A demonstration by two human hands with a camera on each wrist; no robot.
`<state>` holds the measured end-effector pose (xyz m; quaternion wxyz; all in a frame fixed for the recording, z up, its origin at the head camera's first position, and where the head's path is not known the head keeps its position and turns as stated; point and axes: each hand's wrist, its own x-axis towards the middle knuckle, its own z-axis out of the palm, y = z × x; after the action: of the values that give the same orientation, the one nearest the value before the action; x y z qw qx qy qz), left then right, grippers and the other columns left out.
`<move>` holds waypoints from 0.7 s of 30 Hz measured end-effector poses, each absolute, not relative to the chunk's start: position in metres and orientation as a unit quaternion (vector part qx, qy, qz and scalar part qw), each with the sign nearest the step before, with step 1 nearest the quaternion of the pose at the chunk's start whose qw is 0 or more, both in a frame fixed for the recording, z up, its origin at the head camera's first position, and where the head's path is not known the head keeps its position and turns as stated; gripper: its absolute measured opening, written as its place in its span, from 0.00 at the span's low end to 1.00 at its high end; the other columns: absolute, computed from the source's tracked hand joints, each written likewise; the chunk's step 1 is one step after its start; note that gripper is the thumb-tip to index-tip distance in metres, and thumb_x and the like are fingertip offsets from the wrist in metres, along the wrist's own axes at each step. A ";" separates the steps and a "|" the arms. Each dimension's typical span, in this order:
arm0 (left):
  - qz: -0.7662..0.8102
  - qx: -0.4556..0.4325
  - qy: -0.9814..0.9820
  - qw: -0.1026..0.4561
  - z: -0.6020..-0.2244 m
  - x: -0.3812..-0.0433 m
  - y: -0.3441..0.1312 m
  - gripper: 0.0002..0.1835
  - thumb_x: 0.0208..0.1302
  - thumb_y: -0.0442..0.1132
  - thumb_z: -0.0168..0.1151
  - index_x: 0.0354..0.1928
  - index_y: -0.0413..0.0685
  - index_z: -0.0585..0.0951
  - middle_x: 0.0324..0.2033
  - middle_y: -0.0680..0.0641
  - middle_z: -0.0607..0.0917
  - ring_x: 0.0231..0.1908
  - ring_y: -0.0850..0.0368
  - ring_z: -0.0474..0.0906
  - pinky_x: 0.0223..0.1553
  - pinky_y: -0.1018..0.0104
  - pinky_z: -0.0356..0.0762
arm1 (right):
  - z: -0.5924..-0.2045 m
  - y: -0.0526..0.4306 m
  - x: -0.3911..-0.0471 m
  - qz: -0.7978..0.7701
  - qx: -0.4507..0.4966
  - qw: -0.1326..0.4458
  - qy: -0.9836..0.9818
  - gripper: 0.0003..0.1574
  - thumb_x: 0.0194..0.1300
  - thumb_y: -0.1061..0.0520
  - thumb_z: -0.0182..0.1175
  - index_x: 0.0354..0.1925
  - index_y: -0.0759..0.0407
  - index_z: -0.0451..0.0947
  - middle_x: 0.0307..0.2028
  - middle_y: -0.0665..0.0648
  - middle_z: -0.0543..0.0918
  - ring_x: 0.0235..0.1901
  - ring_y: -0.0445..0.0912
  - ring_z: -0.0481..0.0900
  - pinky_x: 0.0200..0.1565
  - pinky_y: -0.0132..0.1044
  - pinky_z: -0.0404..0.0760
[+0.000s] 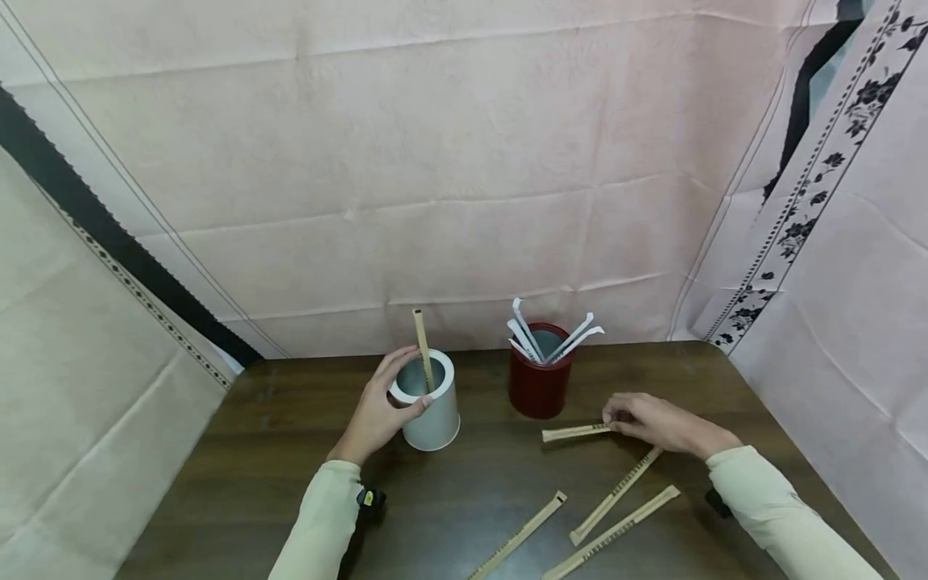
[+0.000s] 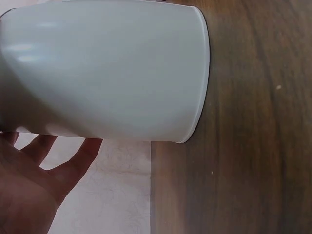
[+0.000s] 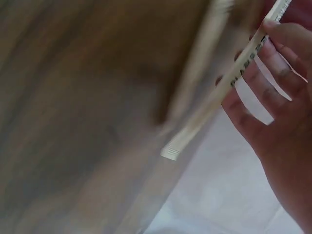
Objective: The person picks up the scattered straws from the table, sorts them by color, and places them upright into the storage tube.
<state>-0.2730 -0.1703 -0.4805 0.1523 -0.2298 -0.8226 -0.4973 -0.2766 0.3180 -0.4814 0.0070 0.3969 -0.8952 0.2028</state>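
Observation:
A pale grey cup (image 1: 432,419) stands on the table at centre left, with one tan paper stick sachet (image 1: 424,350) leaning up out of it. My left hand (image 1: 380,403) grips this cup near its rim, thumb on the near side and fingers behind. In the left wrist view the smooth cup wall (image 2: 117,73) fills the upper left. To the right, my right hand (image 1: 667,423) pinches another tan stick sachet (image 1: 575,433). The right wrist view shows printed letters along that held sachet (image 3: 209,107), thumb on one face and fingers behind it.
Several more tan sachets (image 1: 612,533) lie on the brown wooden table (image 1: 428,507) in front of my right hand. A dark red cup (image 1: 540,391) holding several white stick sachets (image 1: 524,337) stands between the hands. Pale cloth (image 1: 464,201) hangs behind the table.

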 end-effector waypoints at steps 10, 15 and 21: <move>-0.497 -0.238 -0.821 0.153 -0.478 -0.296 -0.188 0.39 0.61 0.44 0.79 0.74 0.62 0.74 0.75 0.55 0.69 0.75 0.49 0.64 0.70 0.37 0.64 | -0.417 0.215 -0.251 0.436 0.338 0.060 -0.832 0.13 0.75 0.61 0.64 0.55 0.53 0.87 0.46 0.49 0.89 0.44 0.41 0.83 0.46 0.33 0.83; -0.499 -0.251 -0.818 0.138 -0.478 -0.310 -0.190 0.39 0.62 0.46 0.79 0.75 0.62 0.74 0.76 0.54 0.68 0.75 0.47 0.63 0.70 0.35 0.65 | -0.391 0.166 -0.253 0.514 0.300 0.080 -0.800 0.13 0.76 0.64 0.62 0.55 0.63 0.84 0.46 0.59 0.89 0.41 0.42 0.86 0.44 0.38 0.87; -0.509 -0.262 -0.808 0.138 -0.478 -0.320 -0.188 0.39 0.62 0.45 0.79 0.74 0.59 0.74 0.75 0.53 0.69 0.75 0.47 0.63 0.70 0.30 0.64 | -0.359 0.115 -0.269 0.602 0.279 0.099 -0.742 0.13 0.77 0.66 0.60 0.56 0.69 0.77 0.44 0.66 0.84 0.36 0.50 0.87 0.41 0.44 0.89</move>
<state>-0.3201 -0.1883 -0.4781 0.1383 -0.2621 -0.8084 -0.5085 -0.2688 0.1150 -0.3586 0.0990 0.2793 -0.7416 0.6019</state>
